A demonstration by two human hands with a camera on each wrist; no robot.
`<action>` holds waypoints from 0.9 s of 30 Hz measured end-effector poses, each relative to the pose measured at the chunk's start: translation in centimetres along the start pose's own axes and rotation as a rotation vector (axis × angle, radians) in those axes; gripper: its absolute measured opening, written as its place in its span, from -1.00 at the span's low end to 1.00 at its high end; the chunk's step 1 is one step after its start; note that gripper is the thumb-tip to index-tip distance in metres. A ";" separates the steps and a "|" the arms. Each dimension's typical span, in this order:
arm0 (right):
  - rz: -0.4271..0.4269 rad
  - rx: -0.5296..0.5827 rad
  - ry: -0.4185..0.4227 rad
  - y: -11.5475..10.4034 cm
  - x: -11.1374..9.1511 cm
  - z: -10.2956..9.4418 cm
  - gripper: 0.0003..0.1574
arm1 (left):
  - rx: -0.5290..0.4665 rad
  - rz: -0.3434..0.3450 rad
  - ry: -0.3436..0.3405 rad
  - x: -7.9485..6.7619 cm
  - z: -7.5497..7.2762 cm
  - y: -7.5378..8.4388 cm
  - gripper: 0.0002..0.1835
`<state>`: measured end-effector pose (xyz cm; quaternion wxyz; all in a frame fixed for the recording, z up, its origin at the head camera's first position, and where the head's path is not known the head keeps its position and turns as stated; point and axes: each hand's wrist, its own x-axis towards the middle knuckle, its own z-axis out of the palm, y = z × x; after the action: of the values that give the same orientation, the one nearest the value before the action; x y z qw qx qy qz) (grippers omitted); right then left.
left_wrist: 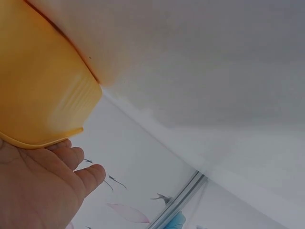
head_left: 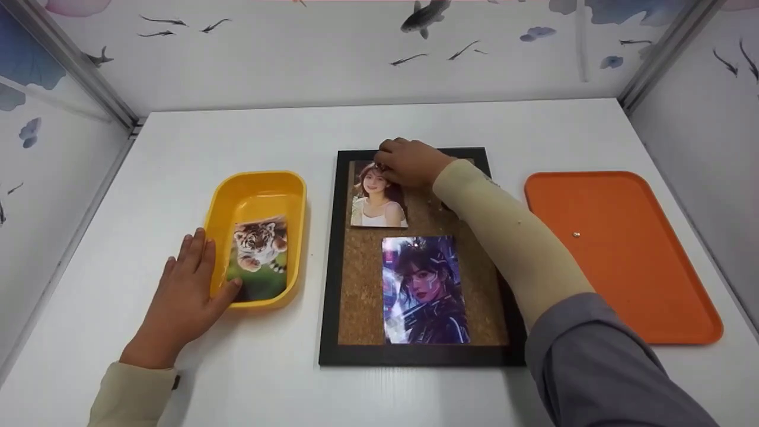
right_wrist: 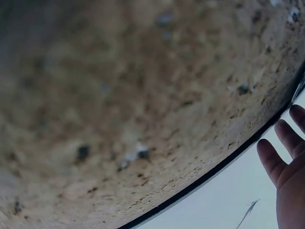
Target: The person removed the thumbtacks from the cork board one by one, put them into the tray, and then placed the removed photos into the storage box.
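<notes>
My left hand (head_left: 187, 290) rests against the left rim of a yellow tray (head_left: 214, 204), fingers extended outside and thumb over the front corner. A tiger photo (head_left: 260, 258) lies in that tray. At the cork board (head_left: 364, 284), my right hand (head_left: 415, 163) is at the top of a portrait photo (head_left: 379, 210), its thumb and forefinger pinching what looks like a thumbtack, mostly hidden by the fingers. The other fingers (right_wrist: 274, 160) are spread in the right wrist view. Lower on the board lies a purple cyberpunk picture (head_left: 424, 296) with a tack near its top edge.
An orange tray (head_left: 628, 279) stands on the right with one small tack (head_left: 576, 234) on it. The board has a black frame (head_left: 415, 356). Printed panels (head_left: 332, 59) wall in the white table (head_left: 249, 373) at the back and sides.
</notes>
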<state>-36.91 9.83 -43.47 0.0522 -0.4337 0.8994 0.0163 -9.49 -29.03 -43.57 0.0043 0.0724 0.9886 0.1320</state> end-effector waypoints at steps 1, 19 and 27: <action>0.003 -0.007 -0.005 -0.1 0.0 0.1 -0.54 | -0.002 0.003 0.002 0.0 0.0 0.0 -0.05; 0.012 -0.188 0.004 -1.2 -0.2 0.9 -0.58 | -0.019 -0.011 -0.039 0.2 -0.4 0.0 -0.03; 0.021 -0.170 0.000 -1.1 -0.2 0.7 -0.55 | -0.095 -0.051 -0.057 1.0 -2.0 1.0 -0.01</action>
<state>-35.91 9.33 -44.09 0.0149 -0.4270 0.8993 0.0932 -10.40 -28.44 -41.32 0.0394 0.0508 0.9822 0.1765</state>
